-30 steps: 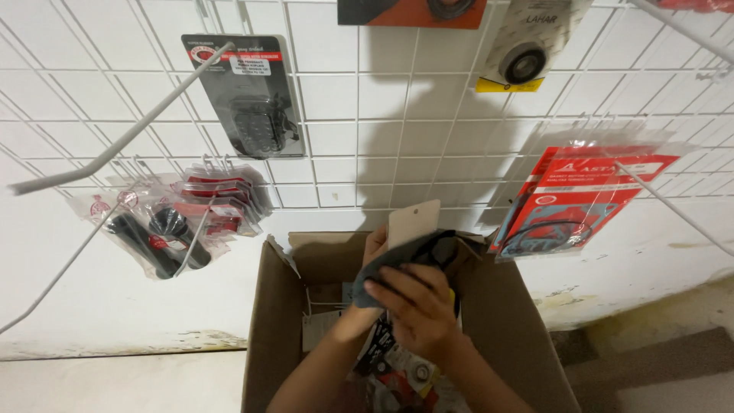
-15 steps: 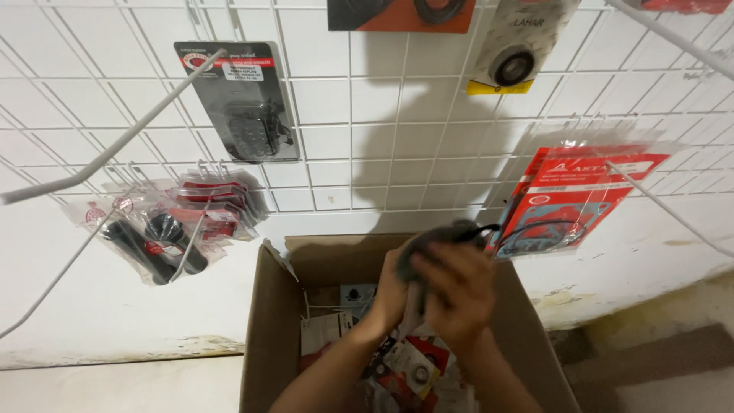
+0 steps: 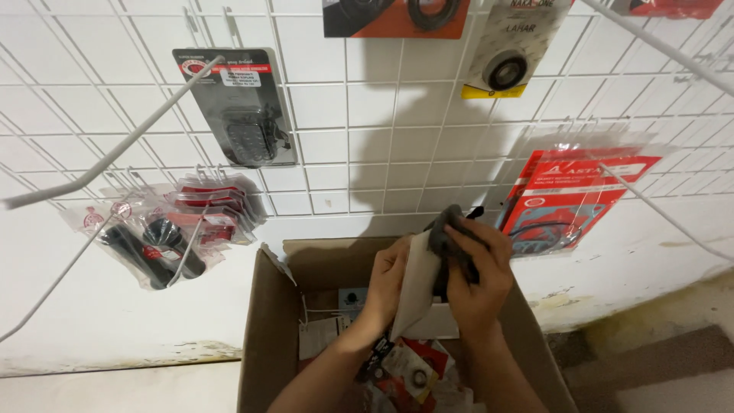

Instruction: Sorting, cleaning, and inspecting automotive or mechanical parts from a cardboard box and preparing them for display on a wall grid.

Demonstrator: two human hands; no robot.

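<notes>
Over an open cardboard box (image 3: 264,321), both hands hold one item: a pale flat card packet (image 3: 417,287) with a dark grey rubber part (image 3: 447,233) on it. My left hand (image 3: 384,284) grips the card's left edge from below. My right hand (image 3: 478,275) wraps around the dark part and the card's right side. Several red, white and black packets (image 3: 409,367) lie inside the box under my forearms.
A white wire grid wall (image 3: 367,130) carries hanging goods: a black packet (image 3: 245,115), bagged black handle grips (image 3: 153,237), red packets (image 3: 569,199), a round seal card (image 3: 508,53). Long white hooks (image 3: 115,149) stick out toward me at left and right.
The held packet has turned so its pale card side faces me, and both hands have shifted slightly right and upward over the box. The view has tilted a little.
</notes>
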